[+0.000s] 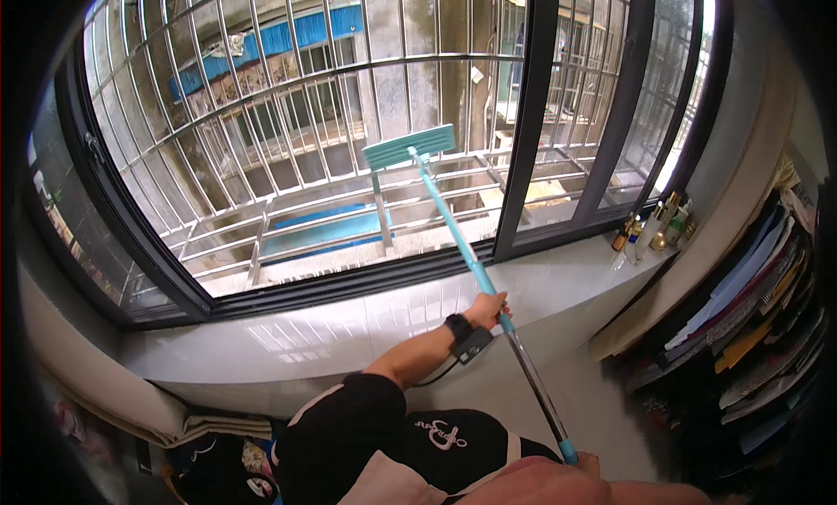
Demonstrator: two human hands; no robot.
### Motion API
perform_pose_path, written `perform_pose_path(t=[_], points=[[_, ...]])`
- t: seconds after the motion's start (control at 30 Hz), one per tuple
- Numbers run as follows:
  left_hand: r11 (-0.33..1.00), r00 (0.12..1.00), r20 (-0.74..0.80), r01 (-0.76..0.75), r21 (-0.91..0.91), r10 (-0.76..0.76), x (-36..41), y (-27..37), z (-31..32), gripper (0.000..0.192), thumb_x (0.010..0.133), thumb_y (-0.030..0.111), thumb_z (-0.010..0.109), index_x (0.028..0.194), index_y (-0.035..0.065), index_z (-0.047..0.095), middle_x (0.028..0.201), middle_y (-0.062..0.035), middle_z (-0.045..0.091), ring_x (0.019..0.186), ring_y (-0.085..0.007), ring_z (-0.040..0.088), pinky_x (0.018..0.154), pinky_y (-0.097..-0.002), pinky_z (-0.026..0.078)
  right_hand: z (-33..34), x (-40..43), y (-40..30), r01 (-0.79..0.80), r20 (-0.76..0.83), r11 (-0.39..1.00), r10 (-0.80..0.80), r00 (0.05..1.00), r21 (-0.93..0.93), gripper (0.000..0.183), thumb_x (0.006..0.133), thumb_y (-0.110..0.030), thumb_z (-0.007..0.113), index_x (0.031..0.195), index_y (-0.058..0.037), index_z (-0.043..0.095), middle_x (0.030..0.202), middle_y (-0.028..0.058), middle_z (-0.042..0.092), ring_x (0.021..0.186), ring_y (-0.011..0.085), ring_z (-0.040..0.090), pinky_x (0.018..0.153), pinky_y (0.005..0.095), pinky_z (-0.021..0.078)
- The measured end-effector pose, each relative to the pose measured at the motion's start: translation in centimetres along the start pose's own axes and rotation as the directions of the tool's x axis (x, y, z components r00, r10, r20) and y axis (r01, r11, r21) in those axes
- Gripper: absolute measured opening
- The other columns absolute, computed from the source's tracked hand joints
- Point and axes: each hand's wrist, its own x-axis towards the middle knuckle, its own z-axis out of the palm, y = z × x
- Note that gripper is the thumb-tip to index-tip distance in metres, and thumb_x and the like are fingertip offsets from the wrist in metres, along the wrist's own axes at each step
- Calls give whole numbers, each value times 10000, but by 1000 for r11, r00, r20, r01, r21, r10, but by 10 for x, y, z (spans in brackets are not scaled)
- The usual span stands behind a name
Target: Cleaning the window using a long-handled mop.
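My left hand (487, 310), with a black band and a small cabled device at the wrist, is wrapped around the pole (533, 374) of a flat mop. Lower down, my right hand (587, 464) holds the turquoise grip at the pole's near end; part of that hand is hidden behind its own forearm. The pole slants up and away over the white windowsill (314, 341). Its turquoise rectangular mop head (410, 147) is raised in front of the metal security bars (327, 67), beyond the dark window frame's lower track (353, 276). Whether the head touches the bars I cannot tell.
Several bottles (654, 227) stand on the sill's right end. Hanging clothes (752, 296) line the right side, beside a beige curtain (614, 338). Another gathered curtain (98, 381) hangs at the left, with a dark bag-like item (209, 466) below. A sliding window's upright (533, 113) borders the opening.
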Motion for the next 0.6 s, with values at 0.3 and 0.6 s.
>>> perform_pose_path(t=[0.3, 0.6], points=[[858, 859, 7, -511, 42, 512, -75, 96, -69, 189, 812, 193, 528, 747, 31, 453, 572, -55, 473, 498, -175, 499, 484, -307, 467, 11, 36, -112, 154, 25, 983, -158, 987, 100, 247, 653, -253, 676, 655, -23, 585, 574, 143, 551, 533, 190, 547, 529, 324, 416], [868, 871, 19, -491, 73, 491, -101, 119, -120, 197, 808, 196, 533, 724, 39, 448, 588, -51, 464, 519, -158, 502, 503, -322, 477, 68, 46, -132, 272, 9, 948, -277, 961, 167, 341, 714, -365, 621, 682, -27, 591, 594, 158, 559, 581, 310, 565, 542, 363, 444]])
